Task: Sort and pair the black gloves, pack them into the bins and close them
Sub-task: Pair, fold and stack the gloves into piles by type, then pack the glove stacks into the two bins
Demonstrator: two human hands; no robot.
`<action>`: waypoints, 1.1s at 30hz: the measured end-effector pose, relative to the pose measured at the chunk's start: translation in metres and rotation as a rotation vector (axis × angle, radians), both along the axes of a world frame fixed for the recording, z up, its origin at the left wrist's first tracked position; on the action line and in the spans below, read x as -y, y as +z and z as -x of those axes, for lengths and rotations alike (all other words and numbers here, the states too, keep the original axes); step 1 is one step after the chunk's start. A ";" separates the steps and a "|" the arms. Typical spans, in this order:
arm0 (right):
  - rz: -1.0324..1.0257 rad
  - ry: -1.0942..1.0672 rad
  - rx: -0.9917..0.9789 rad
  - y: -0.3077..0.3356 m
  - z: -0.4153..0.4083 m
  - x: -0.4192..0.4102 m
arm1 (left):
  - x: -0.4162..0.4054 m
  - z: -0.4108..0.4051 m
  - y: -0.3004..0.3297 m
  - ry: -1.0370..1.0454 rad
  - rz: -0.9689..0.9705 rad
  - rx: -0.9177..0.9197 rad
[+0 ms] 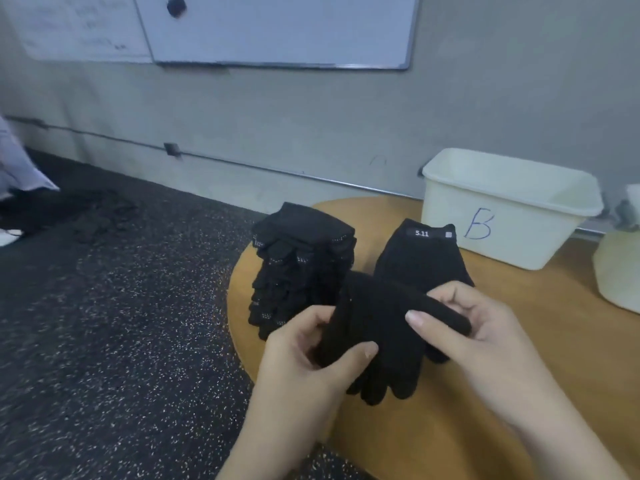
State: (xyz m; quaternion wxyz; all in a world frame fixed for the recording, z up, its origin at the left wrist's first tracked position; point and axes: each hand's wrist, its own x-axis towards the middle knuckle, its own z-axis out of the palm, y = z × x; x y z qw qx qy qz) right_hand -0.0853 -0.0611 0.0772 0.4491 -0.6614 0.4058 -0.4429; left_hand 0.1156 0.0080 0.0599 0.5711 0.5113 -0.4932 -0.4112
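While both hands hold it above the surface, the black glove lies sideways, its fingers hanging toward the person. The left hand pinches its left end; the right hand has a curled grip on its right end. The white bin marked B stands open behind; its inside is hidden. A glove stack sits beside.

Wall: we see a plain grey wall, with a thin metal conduit along its base.
Board: we find a whiteboard hung high, a paper sheet beside it.
Floor: we note dark speckled flooring.
Furniture: we see a rounded wooden table.
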 end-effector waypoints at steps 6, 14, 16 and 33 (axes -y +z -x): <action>-0.081 0.015 0.046 0.058 -0.073 0.041 | 0.035 -0.072 0.079 0.180 0.147 0.134; -0.224 -0.053 -0.127 0.070 -0.116 0.092 | 0.105 -0.118 0.087 0.134 -0.161 0.092; -0.217 -0.046 -0.186 0.068 -0.120 0.098 | 0.109 -0.125 0.079 0.147 -0.170 0.141; -0.109 0.089 -0.493 0.079 -0.119 0.132 | 0.121 -0.138 0.057 0.312 -0.108 0.450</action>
